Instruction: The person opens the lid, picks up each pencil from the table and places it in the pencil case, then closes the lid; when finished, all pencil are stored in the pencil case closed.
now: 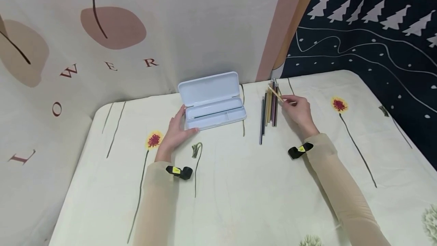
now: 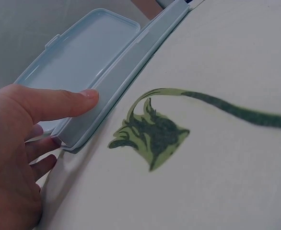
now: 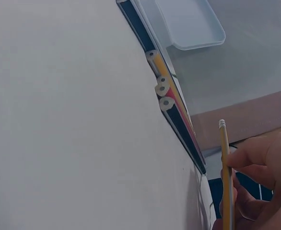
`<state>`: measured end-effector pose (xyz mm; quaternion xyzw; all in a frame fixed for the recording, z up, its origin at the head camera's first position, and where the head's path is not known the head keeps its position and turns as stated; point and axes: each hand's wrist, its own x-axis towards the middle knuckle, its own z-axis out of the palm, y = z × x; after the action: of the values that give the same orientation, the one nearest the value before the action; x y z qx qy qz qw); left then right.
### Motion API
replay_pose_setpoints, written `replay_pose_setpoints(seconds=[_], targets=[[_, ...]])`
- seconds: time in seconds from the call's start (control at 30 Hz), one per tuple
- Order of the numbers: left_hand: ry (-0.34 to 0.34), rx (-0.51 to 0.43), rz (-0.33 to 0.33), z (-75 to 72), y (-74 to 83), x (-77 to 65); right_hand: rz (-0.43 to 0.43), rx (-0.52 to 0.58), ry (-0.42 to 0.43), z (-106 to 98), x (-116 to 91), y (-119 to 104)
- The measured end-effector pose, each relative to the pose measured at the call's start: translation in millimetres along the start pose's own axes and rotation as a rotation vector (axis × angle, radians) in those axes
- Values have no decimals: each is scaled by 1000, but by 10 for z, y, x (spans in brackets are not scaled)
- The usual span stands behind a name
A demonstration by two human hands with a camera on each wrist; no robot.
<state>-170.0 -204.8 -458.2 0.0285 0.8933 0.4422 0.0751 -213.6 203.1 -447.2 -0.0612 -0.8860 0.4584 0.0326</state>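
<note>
A passable gap lies between the case [image 1: 218, 119] and the pencils [image 1: 268, 109]; the case's raised lid [image 1: 209, 89] blocks its far side.

Pale blue all over the pencil case [image 1: 209, 89]. Yellow along the held pencil [image 3: 227, 191], whitish at the end. Navy, yellow and pinkish red among the other pencils [image 1: 269, 105]. Off-white over the surface [image 1: 246, 185], printed with yellow, red-centred flowers [image 1: 339, 104] and dark green stems [image 2: 255, 117]. Navy for the hanging cloth [image 1: 362, 63], patterned with white trees [image 1: 374, 11]. Plain beige on the sleeves [image 1: 158, 200]; black on the wrist cameras [image 1: 186, 173].
</note>
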Motion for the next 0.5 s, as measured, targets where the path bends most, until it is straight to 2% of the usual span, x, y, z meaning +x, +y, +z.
replay_pose_setpoints(seconds=[0.17, 0.5], targets=[[-5, 5, 2, 0, -1, 5, -88, 13, -12, 35, -35, -46], [0, -1, 20, -1, -13, 8, -140, 31, -104, 144, -55, -154]])
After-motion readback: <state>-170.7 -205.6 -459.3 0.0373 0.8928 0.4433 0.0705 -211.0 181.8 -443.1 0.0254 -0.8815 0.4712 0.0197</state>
